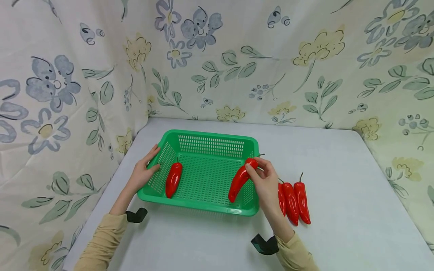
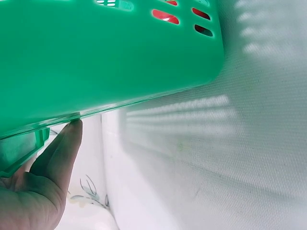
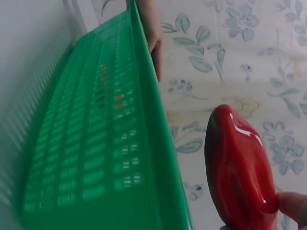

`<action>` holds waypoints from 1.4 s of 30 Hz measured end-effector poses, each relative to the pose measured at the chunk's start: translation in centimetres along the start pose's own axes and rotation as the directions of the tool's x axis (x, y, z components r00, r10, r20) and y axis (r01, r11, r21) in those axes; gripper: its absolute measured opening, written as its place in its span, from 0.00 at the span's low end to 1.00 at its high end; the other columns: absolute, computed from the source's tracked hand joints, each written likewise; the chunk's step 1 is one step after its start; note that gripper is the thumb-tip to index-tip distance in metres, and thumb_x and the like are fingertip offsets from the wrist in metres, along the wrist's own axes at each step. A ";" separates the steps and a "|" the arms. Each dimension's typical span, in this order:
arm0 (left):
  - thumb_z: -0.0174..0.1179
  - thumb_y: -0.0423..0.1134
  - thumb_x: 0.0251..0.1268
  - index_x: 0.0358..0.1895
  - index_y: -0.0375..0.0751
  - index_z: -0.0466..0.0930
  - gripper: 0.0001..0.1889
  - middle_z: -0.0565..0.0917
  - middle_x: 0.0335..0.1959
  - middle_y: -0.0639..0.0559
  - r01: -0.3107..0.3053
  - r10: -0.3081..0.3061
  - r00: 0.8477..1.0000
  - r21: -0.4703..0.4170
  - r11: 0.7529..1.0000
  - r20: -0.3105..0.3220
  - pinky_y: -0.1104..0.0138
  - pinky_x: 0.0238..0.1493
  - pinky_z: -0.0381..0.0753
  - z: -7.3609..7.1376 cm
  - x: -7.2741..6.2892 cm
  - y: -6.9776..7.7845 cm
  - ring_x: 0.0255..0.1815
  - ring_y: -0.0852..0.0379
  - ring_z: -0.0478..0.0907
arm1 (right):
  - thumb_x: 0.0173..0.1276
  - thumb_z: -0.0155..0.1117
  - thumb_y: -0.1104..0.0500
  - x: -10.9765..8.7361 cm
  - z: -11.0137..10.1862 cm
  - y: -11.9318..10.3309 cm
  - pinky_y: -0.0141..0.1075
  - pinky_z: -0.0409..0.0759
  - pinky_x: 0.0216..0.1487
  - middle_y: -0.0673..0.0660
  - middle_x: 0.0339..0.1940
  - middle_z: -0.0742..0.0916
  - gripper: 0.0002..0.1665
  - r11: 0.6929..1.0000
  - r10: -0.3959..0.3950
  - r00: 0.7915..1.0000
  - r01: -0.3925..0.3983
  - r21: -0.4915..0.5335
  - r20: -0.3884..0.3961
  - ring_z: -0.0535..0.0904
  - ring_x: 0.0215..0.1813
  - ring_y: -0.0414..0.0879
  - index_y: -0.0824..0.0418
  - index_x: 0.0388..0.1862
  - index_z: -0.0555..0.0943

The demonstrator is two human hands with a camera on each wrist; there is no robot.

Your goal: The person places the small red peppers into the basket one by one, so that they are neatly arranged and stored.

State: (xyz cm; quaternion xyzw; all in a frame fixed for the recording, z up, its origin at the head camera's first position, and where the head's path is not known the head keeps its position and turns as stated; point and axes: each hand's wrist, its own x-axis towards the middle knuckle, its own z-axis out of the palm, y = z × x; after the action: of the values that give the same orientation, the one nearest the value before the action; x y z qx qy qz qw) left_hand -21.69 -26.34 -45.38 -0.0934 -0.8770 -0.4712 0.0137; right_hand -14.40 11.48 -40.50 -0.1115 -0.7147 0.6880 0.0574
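My right hand pinches a shiny red chili pepper near its stem end, over the right side of a green plastic basket. Seen from the right wrist, that pepper hangs above the basket's rim, with one fingertip against it. At the basket's left end, my left hand rests on the rim with its fingers fairly straight. The left wrist view has this hand touching the rim from outside. Inside the basket, another red chili pepper lies at the left.
Beside the right forearm, three red chili peppers lie close together on the white table, the leftmost partly hidden by the arm. A floral cloth hangs behind and along the sides.
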 end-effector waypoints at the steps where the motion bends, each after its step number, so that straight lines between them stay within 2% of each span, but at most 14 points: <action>1: 0.53 0.28 0.66 0.73 0.43 0.56 0.32 0.51 0.77 0.52 0.000 0.000 1.000 0.002 1.000 0.000 0.41 0.71 0.52 0.0 0.0 0.0 0.78 0.44 0.45 | 0.66 0.63 0.53 0.0 0.3 0.1 0.40 0.81 0.52 0.55 0.60 0.77 0.27 1.000 -0.011 1.000 0.011 0.004 0.000 0.76 0.61 0.50 0.57 0.62 0.70; 10: 0.53 0.28 0.65 0.73 0.42 0.57 0.32 0.51 0.77 0.52 0.003 -0.003 1.000 0.001 1.000 0.000 0.41 0.71 0.53 0.2 0.0 0.1 0.78 0.44 0.46 | 0.65 0.63 0.58 -0.2 3.2 0.4 0.44 0.82 0.53 0.58 0.58 0.78 0.26 0.995 -0.097 0.995 0.097 0.037 -0.008 0.76 0.59 0.54 0.62 0.61 0.71; 19: 0.53 0.29 0.66 0.73 0.43 0.57 0.32 0.51 0.77 0.51 -0.005 0.005 1.000 -0.001 1.000 0.000 0.40 0.70 0.54 0.3 -0.1 -0.1 0.78 0.43 0.46 | 0.64 0.65 0.60 -0.7 6.3 0.3 0.41 0.84 0.46 0.59 0.55 0.79 0.23 0.987 -0.124 0.992 0.124 0.105 -0.003 0.78 0.56 0.53 0.63 0.57 0.74; 24: 0.52 0.29 0.66 0.73 0.44 0.56 0.32 0.50 0.77 0.51 -0.001 0.001 1.000 0.001 1.000 0.003 0.40 0.70 0.54 0.2 -0.2 -0.2 0.78 0.43 0.45 | 0.63 0.66 0.58 -0.8 8.1 0.6 0.43 0.85 0.42 0.60 0.54 0.80 0.23 0.982 -0.149 0.989 0.147 0.117 0.009 0.79 0.55 0.54 0.64 0.56 0.74; 30: 0.52 0.29 0.67 0.74 0.44 0.56 0.32 0.50 0.78 0.50 0.018 -0.018 1.000 0.002 1.000 0.008 0.40 0.70 0.53 0.1 -0.2 0.3 0.78 0.43 0.45 | 0.62 0.67 0.58 -0.9 10.3 0.7 0.44 0.85 0.40 0.58 0.53 0.80 0.23 0.987 -0.133 0.991 0.131 0.095 0.009 0.78 0.55 0.53 0.63 0.55 0.75; 37: 0.51 0.25 0.65 0.72 0.33 0.55 0.32 0.49 0.77 0.40 0.011 -0.011 1.000 -0.033 0.999 0.015 0.36 0.68 0.53 0.0 -0.6 2.2 0.76 0.35 0.44 | 0.62 0.66 0.60 -0.7 12.5 1.0 0.44 0.85 0.42 0.59 0.52 0.80 0.21 0.981 -0.179 0.984 0.178 0.071 0.004 0.77 0.54 0.55 0.64 0.53 0.75; 39: 0.52 0.25 0.65 0.72 0.34 0.55 0.32 0.49 0.77 0.40 0.011 -0.010 1.000 -0.030 1.000 0.014 0.37 0.68 0.53 -0.1 -0.5 2.2 0.76 0.35 0.45 | 0.62 0.66 0.60 -0.5 13.1 1.3 0.41 0.84 0.43 0.59 0.51 0.80 0.21 0.979 -0.199 0.980 0.199 0.043 0.003 0.77 0.52 0.54 0.64 0.53 0.74; 42: 0.52 0.27 0.66 0.73 0.39 0.56 0.32 0.50 0.77 0.45 0.011 -0.011 1.000 -0.017 1.000 0.009 0.39 0.70 0.53 -0.1 -0.3 1.3 0.77 0.39 0.45 | 0.62 0.66 0.61 -0.3 13.9 1.5 0.37 0.84 0.39 0.59 0.49 0.80 0.20 0.975 -0.222 0.975 0.222 -0.003 0.007 0.78 0.48 0.53 0.64 0.52 0.75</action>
State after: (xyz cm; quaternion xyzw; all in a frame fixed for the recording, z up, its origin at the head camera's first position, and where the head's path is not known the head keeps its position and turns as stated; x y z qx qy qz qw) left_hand -21.19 -25.74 -44.31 -0.0909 -0.8734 -0.4783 0.0066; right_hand -17.30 -2.08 -42.62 -0.0289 -0.7242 0.6764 0.1312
